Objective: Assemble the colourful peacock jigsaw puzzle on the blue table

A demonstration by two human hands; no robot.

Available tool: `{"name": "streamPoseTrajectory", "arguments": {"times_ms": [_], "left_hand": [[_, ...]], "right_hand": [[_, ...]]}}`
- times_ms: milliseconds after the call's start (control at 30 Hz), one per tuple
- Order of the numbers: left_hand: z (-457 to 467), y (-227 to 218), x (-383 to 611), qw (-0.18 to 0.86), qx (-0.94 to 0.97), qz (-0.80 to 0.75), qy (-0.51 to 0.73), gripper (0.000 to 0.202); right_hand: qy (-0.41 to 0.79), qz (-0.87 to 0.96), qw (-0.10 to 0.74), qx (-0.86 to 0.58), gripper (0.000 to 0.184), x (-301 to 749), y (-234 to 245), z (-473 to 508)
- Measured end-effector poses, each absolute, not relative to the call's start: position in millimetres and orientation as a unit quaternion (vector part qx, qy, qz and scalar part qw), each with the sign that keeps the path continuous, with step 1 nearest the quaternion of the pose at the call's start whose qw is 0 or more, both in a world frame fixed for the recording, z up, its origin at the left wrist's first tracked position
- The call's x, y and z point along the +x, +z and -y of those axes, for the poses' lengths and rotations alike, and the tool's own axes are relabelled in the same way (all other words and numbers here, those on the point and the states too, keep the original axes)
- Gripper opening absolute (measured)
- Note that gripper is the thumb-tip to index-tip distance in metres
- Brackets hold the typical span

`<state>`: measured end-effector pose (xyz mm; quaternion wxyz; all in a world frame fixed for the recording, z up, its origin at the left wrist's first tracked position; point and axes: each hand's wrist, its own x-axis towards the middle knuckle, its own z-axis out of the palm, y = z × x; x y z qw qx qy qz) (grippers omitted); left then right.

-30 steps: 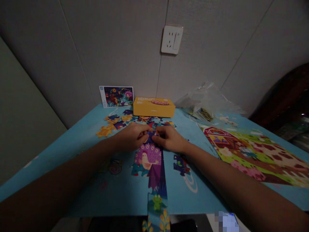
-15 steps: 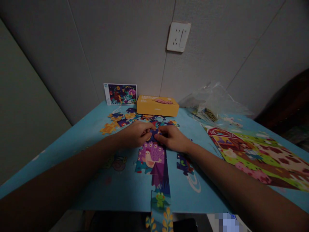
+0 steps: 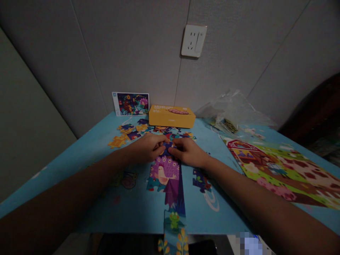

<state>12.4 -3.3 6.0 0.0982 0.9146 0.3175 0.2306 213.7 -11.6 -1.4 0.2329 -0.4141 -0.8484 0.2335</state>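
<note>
A partly joined jigsaw puzzle [image 3: 164, 170] with a pink peacock runs down the middle of the blue table. Its lower end, with a green frog, reaches over the front edge. At the far end, both hands meet around a dark blue puzzle piece [image 3: 166, 148]. My left hand [image 3: 150, 147] has its fingers curled and pinched at the piece's left side. From the right, my right hand [image 3: 188, 151] pinches the same piece between thumb and fingers. The fingers partly hide the piece, so I cannot tell whether it is fully joined.
Loose puzzle pieces [image 3: 118, 141] lie behind my left hand, before a yellow box [image 3: 172, 117] and a picture card [image 3: 131, 104]. A small joined cluster [image 3: 201, 180] sits under my right forearm. Farther right are a clear plastic bag [image 3: 233, 109] and a farm puzzle [image 3: 281, 173].
The view has shifted slightly, moving everything a little to the left. Both hands keep nearly the same pinch on the dark blue piece.
</note>
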Motion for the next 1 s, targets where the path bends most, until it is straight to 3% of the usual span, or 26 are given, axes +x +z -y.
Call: {"name": "streamPoseTrajectory", "arguments": {"times_ms": [600, 767, 1000], "left_hand": [[27, 24, 20, 0.007, 0.949, -0.267, 0.168, 0.018], [29, 22, 25, 0.045, 0.943, -0.245, 0.222, 0.020], [9, 13, 20, 0.129, 0.860, -0.390, 0.304, 0.020]], "right_hand": [[0.244, 0.862, 0.221, -0.385, 0.016, 210, 7, 26], [0.275, 0.868, 0.218, -0.351, 0.015, 206, 5, 30], [0.324, 0.790, 0.310, -0.419, 0.024, 208, -2, 14]]}}
